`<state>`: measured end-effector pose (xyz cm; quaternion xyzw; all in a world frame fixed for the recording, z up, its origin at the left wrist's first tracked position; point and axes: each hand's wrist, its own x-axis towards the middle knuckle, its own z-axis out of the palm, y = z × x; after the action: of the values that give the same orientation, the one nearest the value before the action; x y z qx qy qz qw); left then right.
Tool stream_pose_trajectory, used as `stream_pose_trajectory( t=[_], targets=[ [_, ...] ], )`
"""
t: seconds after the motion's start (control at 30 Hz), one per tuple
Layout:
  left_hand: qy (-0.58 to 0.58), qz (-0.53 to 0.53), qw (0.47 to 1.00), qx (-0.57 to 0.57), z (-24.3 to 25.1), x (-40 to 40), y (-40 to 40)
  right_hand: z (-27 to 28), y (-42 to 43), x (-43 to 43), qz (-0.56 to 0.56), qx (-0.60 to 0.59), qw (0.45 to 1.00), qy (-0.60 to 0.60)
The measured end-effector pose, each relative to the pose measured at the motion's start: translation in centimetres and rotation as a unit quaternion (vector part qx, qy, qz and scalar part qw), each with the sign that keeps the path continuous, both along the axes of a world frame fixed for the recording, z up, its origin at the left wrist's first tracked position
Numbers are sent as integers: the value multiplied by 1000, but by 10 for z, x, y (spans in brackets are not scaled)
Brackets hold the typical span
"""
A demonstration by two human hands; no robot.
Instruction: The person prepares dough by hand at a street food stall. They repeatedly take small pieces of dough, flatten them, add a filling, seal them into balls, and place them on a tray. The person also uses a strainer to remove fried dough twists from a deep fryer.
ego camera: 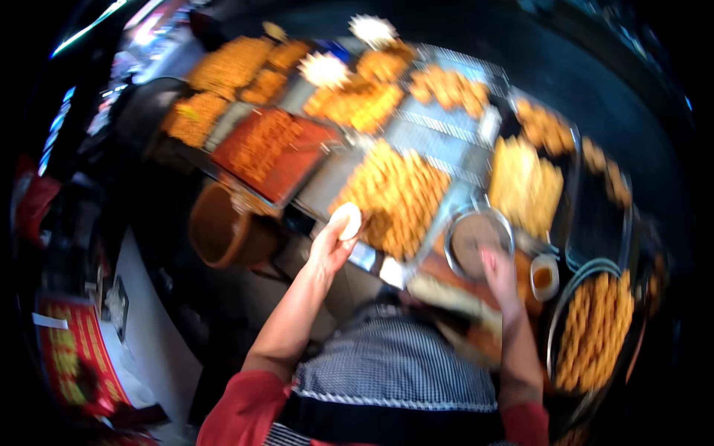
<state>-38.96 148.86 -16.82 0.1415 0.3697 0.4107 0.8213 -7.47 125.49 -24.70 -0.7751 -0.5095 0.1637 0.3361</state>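
Note:
My left hand (328, 250) is raised in front of the apron, its fingers and thumb closed on a round, flat white piece (348, 221), possibly dough. Just beyond it lies a tray heaped with golden fried pastry sticks (399, 189). My right hand (500, 274) is over the near edge of a round metal bowl (448, 245) holding grey-brown contents (471, 237). Blur hides whether those fingers hold anything or touch the contents. Close to the right of that hand stands a small tub of brown-orange sauce (543, 279).
A red tray (301, 173) with reddish-brown food and metal trays (429, 128) of fried food spread across the stall. An oval tray of twisted fried sticks (596, 334) lies at right. A brown bucket (215, 226) stands left, below the table edge. A wooden board (440, 267) lies near the bowl.

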Motion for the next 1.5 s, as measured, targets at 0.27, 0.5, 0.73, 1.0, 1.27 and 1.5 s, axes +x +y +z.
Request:
stream_pose_trajectory(
  t=[0.27,0.5,0.73,1.0,1.27,1.5],
  targets=[
    [12,-215,957,-196,-25,81,-94,-22,-26,-30,-84,67,990,95],
    [32,-216,961,-169,-37,93,-88,-17,14,-2,-63,83,990,99],
    [40,-208,959,-189,-52,94,-95,-45,-28,-17,-128,42,934,331],
    [83,-193,962,-176,-58,124,-91,-39,-52,-28,-316,99,728,601],
    [6,-289,948,-136,-64,180,-93,23,-37,-44,-173,216,876,394],
    [-23,-300,938,-172,-45,185,-93,60,-34,-47,-189,228,895,334]
  ],
)
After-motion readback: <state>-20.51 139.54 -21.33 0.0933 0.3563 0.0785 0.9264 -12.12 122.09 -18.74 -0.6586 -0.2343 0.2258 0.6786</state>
